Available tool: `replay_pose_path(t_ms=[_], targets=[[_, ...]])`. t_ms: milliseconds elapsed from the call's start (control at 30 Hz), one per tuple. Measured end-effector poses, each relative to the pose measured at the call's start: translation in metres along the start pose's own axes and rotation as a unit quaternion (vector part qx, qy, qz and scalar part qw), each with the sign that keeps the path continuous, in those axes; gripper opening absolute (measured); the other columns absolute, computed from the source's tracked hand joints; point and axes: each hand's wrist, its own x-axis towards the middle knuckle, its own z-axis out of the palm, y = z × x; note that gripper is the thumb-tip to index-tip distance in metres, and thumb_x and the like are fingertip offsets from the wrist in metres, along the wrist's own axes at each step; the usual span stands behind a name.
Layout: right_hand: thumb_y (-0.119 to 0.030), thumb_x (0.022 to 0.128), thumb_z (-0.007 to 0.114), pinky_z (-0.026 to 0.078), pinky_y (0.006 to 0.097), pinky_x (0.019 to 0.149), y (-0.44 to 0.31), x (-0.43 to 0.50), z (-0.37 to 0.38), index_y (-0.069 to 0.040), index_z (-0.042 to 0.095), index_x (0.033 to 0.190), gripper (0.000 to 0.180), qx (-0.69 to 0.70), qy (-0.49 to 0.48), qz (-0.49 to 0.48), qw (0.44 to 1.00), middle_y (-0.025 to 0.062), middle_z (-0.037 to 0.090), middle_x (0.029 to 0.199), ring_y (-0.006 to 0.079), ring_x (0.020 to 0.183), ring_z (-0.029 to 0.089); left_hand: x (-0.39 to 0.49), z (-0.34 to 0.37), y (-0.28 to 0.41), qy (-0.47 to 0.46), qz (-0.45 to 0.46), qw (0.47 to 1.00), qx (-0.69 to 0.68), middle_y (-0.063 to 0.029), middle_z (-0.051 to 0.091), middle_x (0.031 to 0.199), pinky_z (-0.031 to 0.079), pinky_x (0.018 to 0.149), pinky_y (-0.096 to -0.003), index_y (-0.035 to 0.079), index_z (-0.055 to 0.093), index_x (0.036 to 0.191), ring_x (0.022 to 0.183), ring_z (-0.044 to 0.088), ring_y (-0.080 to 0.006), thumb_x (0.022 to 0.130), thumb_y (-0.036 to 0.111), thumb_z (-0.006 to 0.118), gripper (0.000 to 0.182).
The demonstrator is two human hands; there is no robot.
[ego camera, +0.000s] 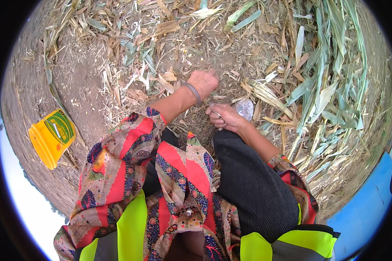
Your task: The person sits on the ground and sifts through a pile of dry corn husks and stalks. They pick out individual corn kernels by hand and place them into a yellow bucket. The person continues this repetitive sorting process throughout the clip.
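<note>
My left hand [203,81], with a metal bangle at the wrist, reaches to the littered soil; its fingers are curled down and the fingertips are hidden. Nearer my knees, my right hand [224,115] has its fingers curled in. Something small and pale shows at its fingers, too small to name. Right beside that hand lies a silvery patterned object [244,109], partly hidden behind it. A dry corn husk [268,93] lies to its right. Small yellow corn kernels [189,55] are scattered on the ground beyond my hands.
A yellow plastic bucket [54,135] with a green label lies tilted on the left. Long green and dry corn stalks and leaves [323,71] are heaped on the right. More leaves lie at the top. A blue surface [366,205] stands at the lower right.
</note>
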Motion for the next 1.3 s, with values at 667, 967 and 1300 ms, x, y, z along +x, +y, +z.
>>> replay_pose_path(t_ms=[667, 967, 1300], targets=[[-0.025, 0.103, 0.043, 0.025, 0.0169, 0.041, -0.033, 0.01, 0.005, -0.001, 0.056, 0.107, 0.027, 0.092, -0.006, -0.086, 0.992, -0.0038, 0.04, 0.067, 0.0033, 0.051, 0.034, 0.062, -0.04, -0.05, 0.069, -0.088, 0.993, 0.03, -0.0179, 0.065, 0.082, 0.053, 0.07, -0.0436, 0.002, 0.065, 0.087, 0.08, 0.066, -0.0348, 0.081, 0.009, 0.06, 0.011], [-0.031, 0.102, 0.042, 0.027, 0.0187, 0.042, -0.051, 0.017, 0.016, -0.004, 0.055, 0.11, 0.031, 0.215, 0.102, -0.09, 0.967, -0.0018, 0.048, 0.076, 0.0066, 0.055, 0.04, 0.033, -0.078, -0.02, -0.227, 0.037, 0.925, -0.301, -0.0162, 0.069, 0.081, 0.055, 0.067, -0.0406, 0.0, 0.064, 0.089, 0.074, 0.068, -0.0322, 0.086, 0.018, 0.061, 0.019], [-0.033, 0.1, 0.047, 0.022, 0.0187, 0.037, -0.037, 0.014, -0.008, -0.013, 0.046, 0.08, 0.028, 0.158, 0.004, -0.044, 0.986, -0.0039, 0.039, 0.065, 0.0051, 0.048, 0.033, 0.072, -0.022, 0.002, -0.027, 0.023, 0.999, -0.019, -0.0167, 0.061, 0.105, 0.055, 0.076, -0.0423, 0.0, 0.064, 0.099, 0.088, 0.066, -0.032, 0.076, 0.001, 0.06, 0.024]])
